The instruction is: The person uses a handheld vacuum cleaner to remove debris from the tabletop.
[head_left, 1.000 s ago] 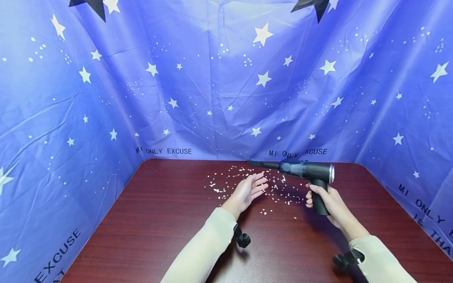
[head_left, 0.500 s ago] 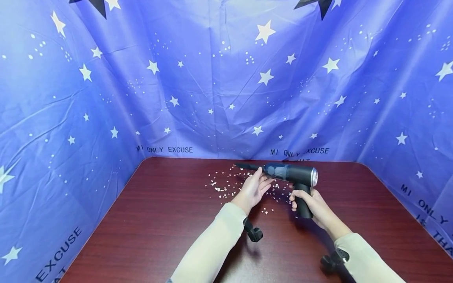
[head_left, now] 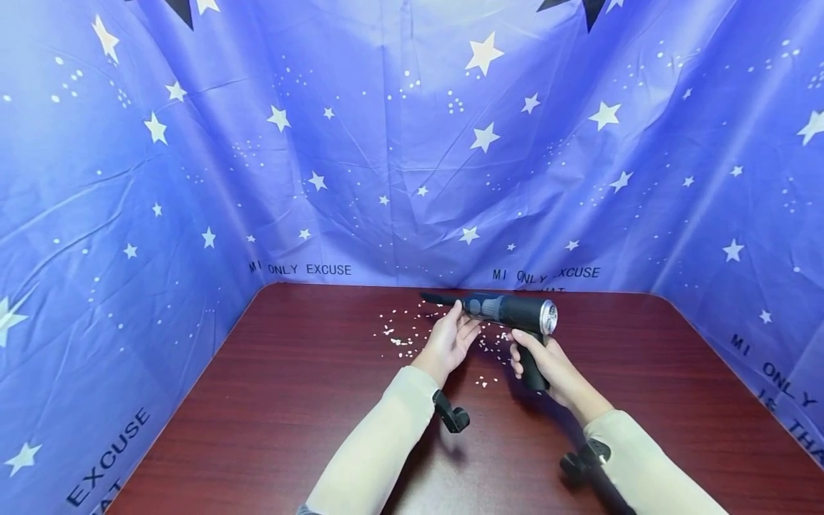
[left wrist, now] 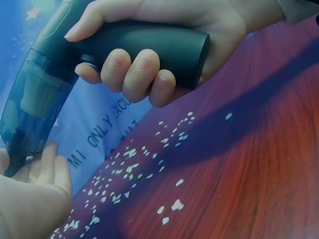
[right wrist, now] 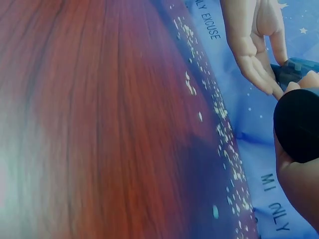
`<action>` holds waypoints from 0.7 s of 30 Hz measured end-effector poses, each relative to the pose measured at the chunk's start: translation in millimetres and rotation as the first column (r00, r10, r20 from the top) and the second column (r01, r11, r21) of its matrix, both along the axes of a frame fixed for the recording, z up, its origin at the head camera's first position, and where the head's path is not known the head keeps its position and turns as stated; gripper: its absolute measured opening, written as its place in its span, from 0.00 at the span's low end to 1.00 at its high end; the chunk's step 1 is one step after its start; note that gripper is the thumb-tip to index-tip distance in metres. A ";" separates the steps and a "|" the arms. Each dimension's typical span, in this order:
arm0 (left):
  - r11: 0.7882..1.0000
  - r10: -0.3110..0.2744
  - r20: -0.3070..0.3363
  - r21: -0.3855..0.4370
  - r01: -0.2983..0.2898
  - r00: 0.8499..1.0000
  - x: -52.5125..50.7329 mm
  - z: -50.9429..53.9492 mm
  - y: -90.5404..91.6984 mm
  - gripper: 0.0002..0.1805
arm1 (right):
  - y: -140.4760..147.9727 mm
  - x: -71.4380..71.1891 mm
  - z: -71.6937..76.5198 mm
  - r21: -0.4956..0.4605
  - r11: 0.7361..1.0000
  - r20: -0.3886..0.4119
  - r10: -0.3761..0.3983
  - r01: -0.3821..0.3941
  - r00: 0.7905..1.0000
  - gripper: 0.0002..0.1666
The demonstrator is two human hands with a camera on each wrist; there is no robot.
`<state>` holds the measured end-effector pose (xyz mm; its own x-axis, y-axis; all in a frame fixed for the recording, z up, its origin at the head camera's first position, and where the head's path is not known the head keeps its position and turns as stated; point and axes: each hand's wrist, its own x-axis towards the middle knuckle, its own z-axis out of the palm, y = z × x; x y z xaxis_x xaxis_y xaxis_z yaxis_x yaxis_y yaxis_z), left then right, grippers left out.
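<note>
A black handheld vacuum cleaner (head_left: 523,312) with a clear dust cup (left wrist: 39,99) and a slim dark nozzle (head_left: 436,297) is held above the table, pointing left. My right hand (head_left: 552,366) grips its handle, fingers curled round it near a small button in the left wrist view. At the base of the nozzle, my left hand (head_left: 445,343) holds it between thumb and fingers. Small white scraps (head_left: 402,342) lie scattered on the tabletop beneath and around both hands. Only the handle's round end (right wrist: 300,124) shows large in the right wrist view.
The dark red wooden table (head_left: 290,400) ends at a blue star-patterned curtain (head_left: 386,179) behind and on both sides. Each wrist wears a black camera mount, such as the left one (head_left: 455,418).
My right hand has carried the vacuum cleaner to the left. My left hand, apart from it at first, has come to hold the base of the nozzle.
</note>
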<state>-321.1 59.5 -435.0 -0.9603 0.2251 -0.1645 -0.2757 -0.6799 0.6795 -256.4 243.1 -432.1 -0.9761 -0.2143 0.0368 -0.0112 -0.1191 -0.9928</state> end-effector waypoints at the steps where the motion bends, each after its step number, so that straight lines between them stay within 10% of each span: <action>1: 1.000 0.007 -0.001 0.002 -0.007 1.000 -1.1 -0.1 -1.8 0.24 | -2.5 -1.3 -0.4 -0.007 1.000 -0.001 0.005 -0.005 1.000 0.14; 21: 0.996 0.080 0.025 0.026 -0.080 0.997 -17.5 -5.4 -31.1 0.25 | -41.3 -21.3 -3.2 -0.019 1.000 0.053 0.009 -0.008 0.999 0.17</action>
<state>-338.6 28.4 -440.4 -0.9714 0.1523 -0.1822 -0.2354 -0.7186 0.6544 -277.8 201.8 -435.3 -0.9748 -0.2226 -0.0115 0.0430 -0.1374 -0.9896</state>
